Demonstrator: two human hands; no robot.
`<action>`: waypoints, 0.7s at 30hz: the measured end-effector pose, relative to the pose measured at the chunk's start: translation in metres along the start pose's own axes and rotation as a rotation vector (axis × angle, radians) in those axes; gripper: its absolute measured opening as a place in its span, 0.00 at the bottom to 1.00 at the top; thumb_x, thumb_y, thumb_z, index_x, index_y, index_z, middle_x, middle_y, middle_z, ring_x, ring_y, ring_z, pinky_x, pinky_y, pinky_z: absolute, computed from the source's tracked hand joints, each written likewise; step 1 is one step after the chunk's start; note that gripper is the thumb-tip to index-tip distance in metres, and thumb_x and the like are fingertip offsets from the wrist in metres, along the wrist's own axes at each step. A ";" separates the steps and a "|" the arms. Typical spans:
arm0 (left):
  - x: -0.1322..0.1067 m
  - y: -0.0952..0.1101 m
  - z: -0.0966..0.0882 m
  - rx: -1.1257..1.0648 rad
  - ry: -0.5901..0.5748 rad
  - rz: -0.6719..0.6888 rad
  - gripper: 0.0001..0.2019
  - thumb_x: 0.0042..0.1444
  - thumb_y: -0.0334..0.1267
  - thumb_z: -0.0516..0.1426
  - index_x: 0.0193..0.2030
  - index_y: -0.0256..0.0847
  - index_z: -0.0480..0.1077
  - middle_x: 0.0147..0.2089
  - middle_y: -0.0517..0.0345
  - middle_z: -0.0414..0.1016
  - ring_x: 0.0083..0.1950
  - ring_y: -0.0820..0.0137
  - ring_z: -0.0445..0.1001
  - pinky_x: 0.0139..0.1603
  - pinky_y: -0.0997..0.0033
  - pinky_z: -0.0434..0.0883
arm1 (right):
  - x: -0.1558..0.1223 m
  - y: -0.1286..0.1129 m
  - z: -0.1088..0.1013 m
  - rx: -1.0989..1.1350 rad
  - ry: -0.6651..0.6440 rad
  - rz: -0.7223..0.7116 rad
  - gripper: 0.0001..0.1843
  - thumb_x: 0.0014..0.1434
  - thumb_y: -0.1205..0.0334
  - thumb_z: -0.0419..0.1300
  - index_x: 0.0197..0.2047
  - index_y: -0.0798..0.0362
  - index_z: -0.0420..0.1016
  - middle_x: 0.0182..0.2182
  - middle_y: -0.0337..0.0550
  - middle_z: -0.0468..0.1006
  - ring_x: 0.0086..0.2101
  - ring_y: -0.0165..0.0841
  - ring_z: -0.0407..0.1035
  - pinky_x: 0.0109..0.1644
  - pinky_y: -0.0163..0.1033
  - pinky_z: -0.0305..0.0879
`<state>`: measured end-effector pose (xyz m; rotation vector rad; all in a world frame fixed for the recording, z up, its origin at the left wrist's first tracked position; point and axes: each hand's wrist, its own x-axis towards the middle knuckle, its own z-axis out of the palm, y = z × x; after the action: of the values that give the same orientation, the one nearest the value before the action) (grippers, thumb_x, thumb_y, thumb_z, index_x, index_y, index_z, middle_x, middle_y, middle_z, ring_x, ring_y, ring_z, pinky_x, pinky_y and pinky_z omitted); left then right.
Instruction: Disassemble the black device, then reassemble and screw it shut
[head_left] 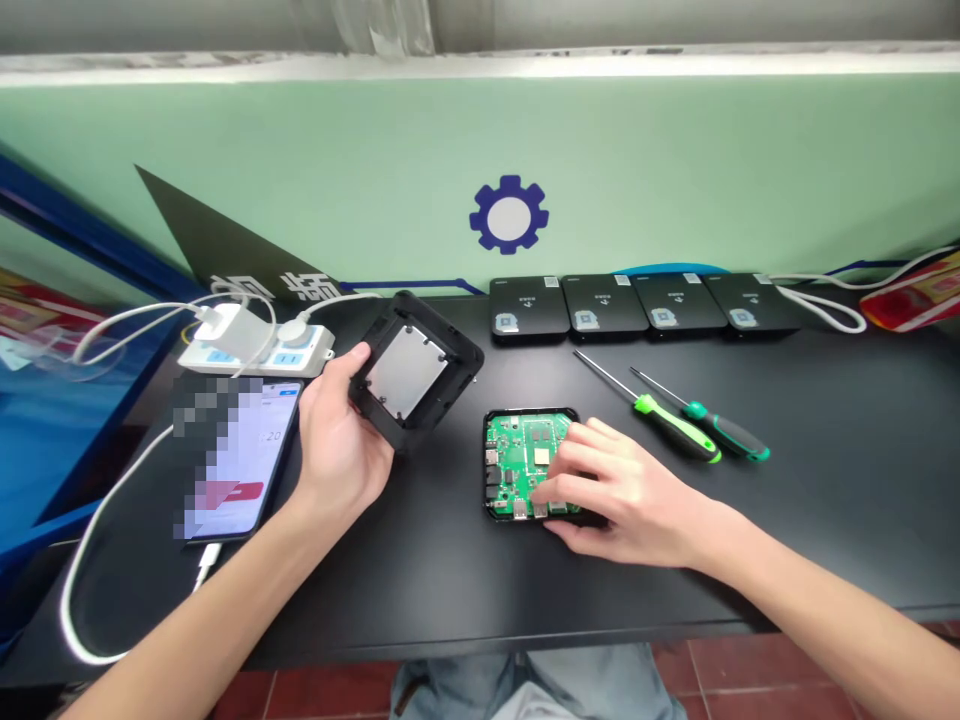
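My left hand (pixel 341 430) is raised above the table, its thumb and fingers closed round a black plastic cover (pixel 465 352). The cover is tilted, and a silvery metal plate (pixel 409 372) is fixed to its inner side with small screws. Flat on the table lies a black case half with a green circuit board (pixel 514 450) in it, ports along its left and front edges. My right hand (pixel 615 490) pinches the front right of this board, thumb at the front edge and fingers over the top. That hand hides the board's right side.
Several closed black boxes (pixel 529 308) stand in a row along the wall. Two screwdrivers, one light green (pixel 679 428) and one dark green (pixel 727 432), lie on the right. A phone (pixel 247 460) with a white cable and a power strip (pixel 300 352) are on the left.
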<state>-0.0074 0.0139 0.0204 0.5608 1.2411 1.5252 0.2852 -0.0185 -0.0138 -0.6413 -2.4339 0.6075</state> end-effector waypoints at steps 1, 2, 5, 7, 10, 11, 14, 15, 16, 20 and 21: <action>0.001 0.001 0.000 -0.006 0.035 -0.008 0.05 0.65 0.39 0.67 0.40 0.42 0.78 0.34 0.65 0.84 0.38 0.66 0.87 0.32 0.74 0.83 | 0.000 0.002 0.002 -0.051 0.006 -0.018 0.05 0.70 0.63 0.70 0.48 0.51 0.84 0.39 0.43 0.78 0.40 0.34 0.62 0.45 0.43 0.59; 0.002 0.002 0.001 -0.012 0.072 -0.017 0.06 0.63 0.39 0.68 0.39 0.42 0.77 0.34 0.64 0.84 0.36 0.66 0.86 0.32 0.73 0.83 | -0.001 0.005 0.003 -0.092 0.015 -0.028 0.03 0.71 0.64 0.69 0.48 0.52 0.83 0.39 0.42 0.77 0.40 0.34 0.63 0.45 0.43 0.59; 0.002 0.000 0.003 -0.007 0.114 -0.050 0.09 0.61 0.39 0.69 0.34 0.42 0.74 0.30 0.64 0.79 0.30 0.70 0.81 0.30 0.74 0.82 | -0.002 0.014 0.001 -0.172 0.045 -0.017 0.04 0.74 0.63 0.67 0.50 0.52 0.81 0.40 0.40 0.77 0.40 0.33 0.67 0.47 0.41 0.66; -0.001 -0.001 0.004 0.011 0.068 -0.050 0.12 0.60 0.39 0.69 0.31 0.42 0.71 0.28 0.64 0.75 0.28 0.72 0.78 0.29 0.75 0.80 | -0.001 0.019 -0.002 -0.198 0.066 0.005 0.06 0.76 0.62 0.66 0.53 0.53 0.80 0.43 0.40 0.78 0.42 0.32 0.71 0.49 0.41 0.72; -0.004 -0.002 0.003 0.040 -0.022 -0.007 0.17 0.56 0.40 0.73 0.28 0.42 0.68 0.26 0.66 0.68 0.27 0.73 0.74 0.27 0.79 0.77 | 0.000 0.024 -0.006 -0.213 0.098 0.033 0.07 0.77 0.61 0.65 0.55 0.54 0.80 0.45 0.42 0.80 0.44 0.31 0.75 0.49 0.40 0.79; -0.005 -0.002 0.002 0.052 -0.049 0.006 0.18 0.55 0.40 0.73 0.28 0.42 0.68 0.25 0.66 0.66 0.26 0.75 0.72 0.25 0.80 0.75 | 0.000 0.026 -0.007 -0.216 0.109 0.039 0.08 0.78 0.60 0.65 0.55 0.54 0.80 0.46 0.43 0.81 0.44 0.31 0.76 0.49 0.40 0.80; -0.007 -0.005 -0.003 0.132 -0.201 -0.042 0.18 0.55 0.42 0.74 0.29 0.41 0.70 0.25 0.67 0.65 0.24 0.77 0.67 0.22 0.81 0.68 | 0.000 0.034 -0.006 -0.229 0.140 0.057 0.11 0.78 0.56 0.65 0.57 0.53 0.80 0.50 0.45 0.82 0.46 0.32 0.77 0.52 0.42 0.82; -0.007 -0.006 -0.005 0.185 -0.282 -0.075 0.18 0.57 0.44 0.74 0.30 0.41 0.71 0.26 0.66 0.66 0.24 0.76 0.67 0.22 0.80 0.68 | 0.000 0.037 -0.006 -0.232 0.145 0.065 0.12 0.78 0.55 0.66 0.57 0.53 0.81 0.51 0.46 0.82 0.47 0.33 0.78 0.52 0.43 0.82; -0.008 -0.008 -0.007 0.247 -0.371 -0.103 0.18 0.60 0.46 0.73 0.30 0.40 0.72 0.27 0.65 0.68 0.25 0.76 0.67 0.23 0.79 0.68 | -0.001 0.039 -0.006 -0.236 0.151 0.074 0.13 0.78 0.54 0.66 0.57 0.53 0.81 0.51 0.46 0.82 0.47 0.33 0.78 0.53 0.43 0.82; -0.013 -0.014 -0.011 0.469 -0.652 -0.130 0.23 0.72 0.52 0.66 0.30 0.40 0.70 0.28 0.64 0.66 0.28 0.75 0.64 0.28 0.77 0.65 | -0.001 0.043 -0.005 -0.257 0.182 0.123 0.15 0.78 0.52 0.66 0.58 0.53 0.80 0.53 0.47 0.82 0.49 0.34 0.78 0.54 0.45 0.83; -0.015 -0.015 -0.010 0.506 -0.700 -0.132 0.23 0.73 0.52 0.64 0.31 0.40 0.70 0.28 0.65 0.66 0.29 0.75 0.63 0.29 0.76 0.64 | -0.001 0.043 -0.006 -0.263 0.187 0.132 0.15 0.78 0.52 0.66 0.58 0.53 0.80 0.53 0.47 0.82 0.49 0.34 0.78 0.54 0.45 0.83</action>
<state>-0.0040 -0.0047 0.0069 1.1959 1.0604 0.7718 0.3023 0.0164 -0.0330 -0.9282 -2.3261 0.2640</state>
